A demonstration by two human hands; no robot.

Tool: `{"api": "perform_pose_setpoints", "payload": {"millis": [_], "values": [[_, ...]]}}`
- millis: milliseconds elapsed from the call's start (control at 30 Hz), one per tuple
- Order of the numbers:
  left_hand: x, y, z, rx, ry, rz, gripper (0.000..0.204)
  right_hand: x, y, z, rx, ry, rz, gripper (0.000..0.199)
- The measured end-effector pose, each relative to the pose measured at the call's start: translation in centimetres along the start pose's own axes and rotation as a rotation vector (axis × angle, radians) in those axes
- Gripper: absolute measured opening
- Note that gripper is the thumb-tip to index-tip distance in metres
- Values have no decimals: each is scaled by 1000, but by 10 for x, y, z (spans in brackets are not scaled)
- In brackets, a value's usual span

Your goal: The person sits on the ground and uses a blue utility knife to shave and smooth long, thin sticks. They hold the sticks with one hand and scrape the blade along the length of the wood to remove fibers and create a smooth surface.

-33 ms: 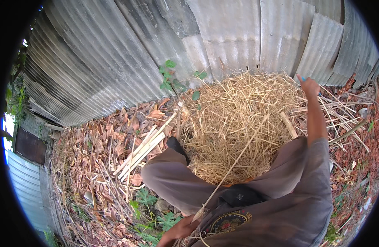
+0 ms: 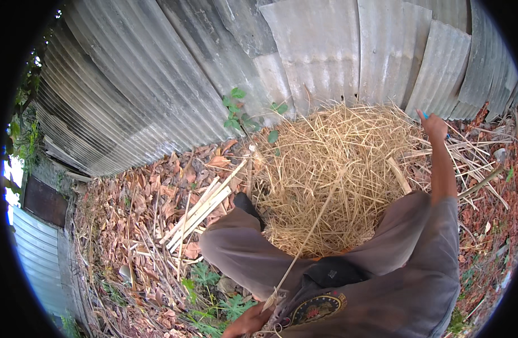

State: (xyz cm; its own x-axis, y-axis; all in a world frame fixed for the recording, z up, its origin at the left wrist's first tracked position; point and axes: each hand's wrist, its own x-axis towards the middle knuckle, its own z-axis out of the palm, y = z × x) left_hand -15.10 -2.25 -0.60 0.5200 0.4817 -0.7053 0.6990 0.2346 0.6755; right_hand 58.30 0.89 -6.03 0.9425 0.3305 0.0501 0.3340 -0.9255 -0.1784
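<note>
At the lower edge my left hand (image 2: 250,320) is closed around the near end of a long thin pale strip (image 2: 305,243), which slants away over my lap and the heap of straw-like shavings (image 2: 332,152). Frayed fibres show beside those fingers. My right arm reaches out to the far right, where my right hand (image 2: 436,128) is closed on a slim tool with a blue handle (image 2: 425,115). Blue shows on both sides of that fist; its blade or working end cannot be made out. The two hands are well apart.
Corrugated metal sheets (image 2: 321,56) form a wall behind the heap. Split pale slats (image 2: 200,217) lie on dry leaves (image 2: 152,197) to the left. Thin strips (image 2: 473,152) are scattered at right. My bent legs (image 2: 242,242) flank the heap; green weeds (image 2: 233,307) grow near my left hand.
The far end of the thin strip has swung left and nearer to me. My right hand has shifted slightly right and nearer. The whole view has moved a little.
</note>
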Motion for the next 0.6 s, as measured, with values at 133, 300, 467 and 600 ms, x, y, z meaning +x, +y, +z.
{"api": "perform_pose_setpoints", "payload": {"millis": [133,300,467,600], "values": [[36,17,-4,-527,-80,-86,23,-42,32,28,8,64,-69,91],[91,74,2,-594,-201,61,25,-89,-25,-2,122,-52,-305,85],[103,94,7,-788,-333,145,31,-150,-88,-53,328,-140,-701,76],[117,115,23,-918,-350,299,35,-215,-126,-48,463,-226,-1034,73]]}}
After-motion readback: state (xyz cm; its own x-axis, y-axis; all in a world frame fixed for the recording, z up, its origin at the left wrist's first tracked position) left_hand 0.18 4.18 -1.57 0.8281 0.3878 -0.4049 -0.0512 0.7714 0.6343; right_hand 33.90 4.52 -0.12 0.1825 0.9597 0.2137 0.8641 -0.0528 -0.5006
